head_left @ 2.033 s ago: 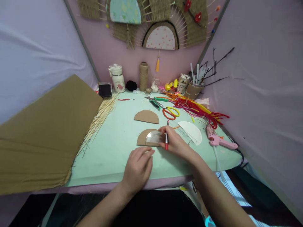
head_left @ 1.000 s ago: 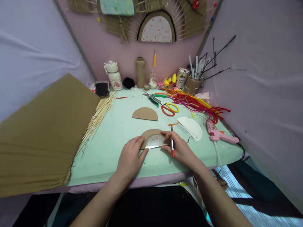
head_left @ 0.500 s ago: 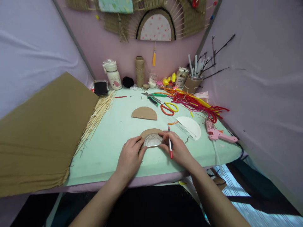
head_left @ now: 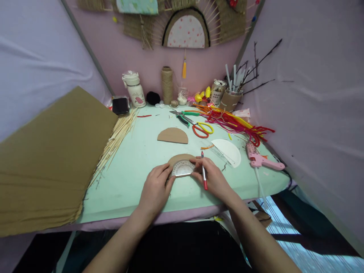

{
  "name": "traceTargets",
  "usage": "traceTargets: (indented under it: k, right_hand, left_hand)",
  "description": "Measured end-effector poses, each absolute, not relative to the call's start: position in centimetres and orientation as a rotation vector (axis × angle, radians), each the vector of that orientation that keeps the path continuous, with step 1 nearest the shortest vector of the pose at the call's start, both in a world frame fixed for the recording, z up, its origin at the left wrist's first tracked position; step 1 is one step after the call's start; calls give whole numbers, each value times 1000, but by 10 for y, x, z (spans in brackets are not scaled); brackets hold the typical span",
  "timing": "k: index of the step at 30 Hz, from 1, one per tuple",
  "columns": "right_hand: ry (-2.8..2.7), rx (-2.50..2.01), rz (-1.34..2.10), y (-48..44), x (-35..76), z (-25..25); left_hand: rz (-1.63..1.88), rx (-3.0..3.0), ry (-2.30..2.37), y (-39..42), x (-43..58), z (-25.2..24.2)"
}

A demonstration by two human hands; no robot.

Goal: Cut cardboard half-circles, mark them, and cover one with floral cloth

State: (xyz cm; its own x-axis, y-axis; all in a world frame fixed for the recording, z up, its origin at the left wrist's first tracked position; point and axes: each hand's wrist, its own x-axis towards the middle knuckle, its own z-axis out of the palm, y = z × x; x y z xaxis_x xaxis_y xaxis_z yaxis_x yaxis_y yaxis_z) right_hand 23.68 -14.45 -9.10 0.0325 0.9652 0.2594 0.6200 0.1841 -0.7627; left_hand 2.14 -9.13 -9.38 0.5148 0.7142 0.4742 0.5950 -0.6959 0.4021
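head view: the left hand [head_left: 155,189] is curled close, and the left end of the clear protractor [head_left: 183,168] is held down by its fingers [head_left: 167,175]. the red pen [head_left: 203,174] is gripped in the right hand [head_left: 214,178], tip away from the person, while the protractor's right end is touched by its fingertips. the protractor lies between the two sets of fingers, flat on a brown cardboard half-disc [head_left: 179,157] on the bench [head_left: 136,167].

the protractor is judged light, thin, stiff and likely to slide on the card, so it is best pinned at both ends. the card is judged light and bendable.

counted: two brown half-discs, the second [head_left: 173,135] well beyond the fingers; one white half-disc [head_left: 229,151] right of them; one protractor; one pen.
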Motion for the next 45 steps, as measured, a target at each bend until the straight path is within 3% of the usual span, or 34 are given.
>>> traceTargets:
  k: [45]
  right_hand:
    - [-1674,-1526,559,-144,237,-91]
  left_hand:
    - [959,2575,1110,-92,21,-95]
